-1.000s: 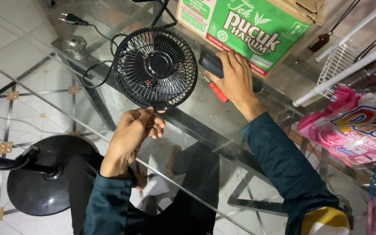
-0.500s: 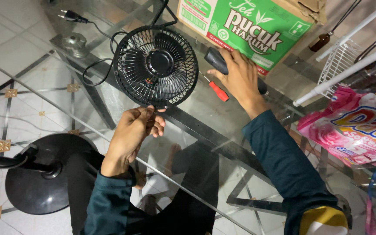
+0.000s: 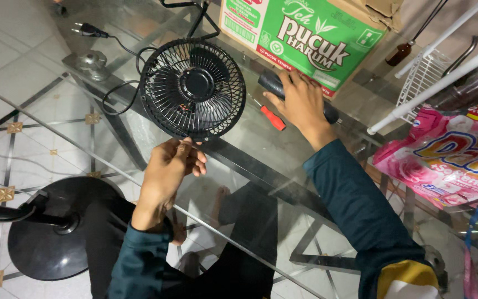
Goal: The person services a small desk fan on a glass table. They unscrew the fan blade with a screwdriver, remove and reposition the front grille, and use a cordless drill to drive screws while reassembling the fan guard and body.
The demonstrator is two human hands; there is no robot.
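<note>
A small black fan [image 3: 193,88] with a round wire grille lies on the glass table [image 3: 250,149]. My left hand [image 3: 167,171] pinches the lower rim of the grille. My right hand [image 3: 301,102] rests farther right on a black cylindrical object [image 3: 272,83] that lies on the glass, fingers wrapped over it. A red-handled screwdriver [image 3: 273,118] lies on the glass between the fan and my right hand. The fan's black cord [image 3: 118,44] runs left to a plug [image 3: 84,29].
A green cardboard box [image 3: 305,33] stands at the table's back. A pink detergent pouch [image 3: 449,155] lies at the right, beside a white wire rack [image 3: 427,72]. A round black stand base [image 3: 51,232] sits on the tiled floor under the glass, left.
My right hand has slid slightly along the black cylinder, uncovering its left end. My left hand stays on the fan's rim and the fan has barely moved.
</note>
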